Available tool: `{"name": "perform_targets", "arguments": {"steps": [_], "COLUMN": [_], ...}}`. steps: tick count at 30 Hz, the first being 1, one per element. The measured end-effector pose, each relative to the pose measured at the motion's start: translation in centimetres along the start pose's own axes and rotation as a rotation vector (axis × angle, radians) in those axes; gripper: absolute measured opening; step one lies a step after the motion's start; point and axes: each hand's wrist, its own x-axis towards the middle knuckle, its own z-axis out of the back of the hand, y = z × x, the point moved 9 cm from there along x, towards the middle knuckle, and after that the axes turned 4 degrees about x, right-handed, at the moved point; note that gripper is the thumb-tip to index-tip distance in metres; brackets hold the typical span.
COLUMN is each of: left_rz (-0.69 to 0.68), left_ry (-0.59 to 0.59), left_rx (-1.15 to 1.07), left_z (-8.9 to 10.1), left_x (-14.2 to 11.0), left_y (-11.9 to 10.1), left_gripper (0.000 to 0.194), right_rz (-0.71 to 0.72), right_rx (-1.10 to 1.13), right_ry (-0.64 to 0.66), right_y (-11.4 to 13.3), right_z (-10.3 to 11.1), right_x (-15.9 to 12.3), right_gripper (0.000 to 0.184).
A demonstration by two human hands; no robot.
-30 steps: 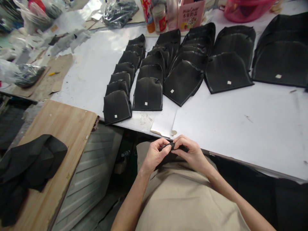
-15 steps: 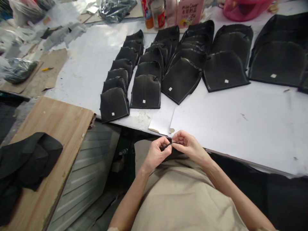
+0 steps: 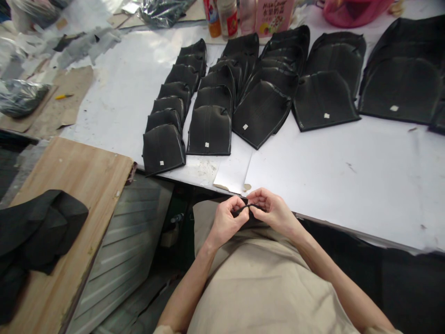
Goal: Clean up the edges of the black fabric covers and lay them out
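Note:
My left hand (image 3: 226,221) and my right hand (image 3: 271,211) meet just below the front edge of the white table (image 3: 333,185), over my lap. Both pinch a small black strip of material (image 3: 244,209) between thumb and fingers, held taut between them. Most of that piece is hidden by my fingers. Rows of flat black fabric pieces (image 3: 208,130), each with a small white tag, lie overlapping on the table beyond my hands.
Larger black pieces (image 3: 399,88) lie at the right. Bottles (image 3: 227,16) and a pink box (image 3: 274,16) stand at the back. A wooden board (image 3: 69,204) at left carries a heap of black fabric (image 3: 34,236). Plastic bags and cardboard clutter the far left.
My hands have stayed together at the table edge; the right fingers have shifted from covering the black piece to pinching its end. The camera has tilted slightly, so the table sits a little higher in view.

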Motion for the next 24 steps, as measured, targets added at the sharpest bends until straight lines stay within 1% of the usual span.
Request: {"name": "perform_targets", "arguments": {"steps": [4, 15, 20, 24], "left_rz": [0.002, 0.017, 0.054, 0.025], "left_ry": [-0.007, -0.006, -0.014, -0.035], "left_rx": [0.018, 0.017, -0.001, 0.032], "left_z": [0.0, -0.1, -0.2, -0.2], "left_x": [0.0, -0.2, -0.1, -0.1], "left_y": [0.0, 0.1, 0.6, 0.3], "left_gripper": [0.017, 0.017, 0.021, 0.016], "right_rz": [0.003, -0.022, 0.023, 0.057], "right_rx": [-0.032, 0.046, -0.056, -0.109], "right_ry": [-0.022, -0.048, -0.077, -0.095], "right_y": [-0.1, -0.5, 0.1, 0.8], "right_z": [0.2, 0.5, 0.3, 0.1], "right_x": [-0.2, -0.3, -0.5, -0.7], "right_gripper": [0.024, 0.024, 0.024, 0.026]}}
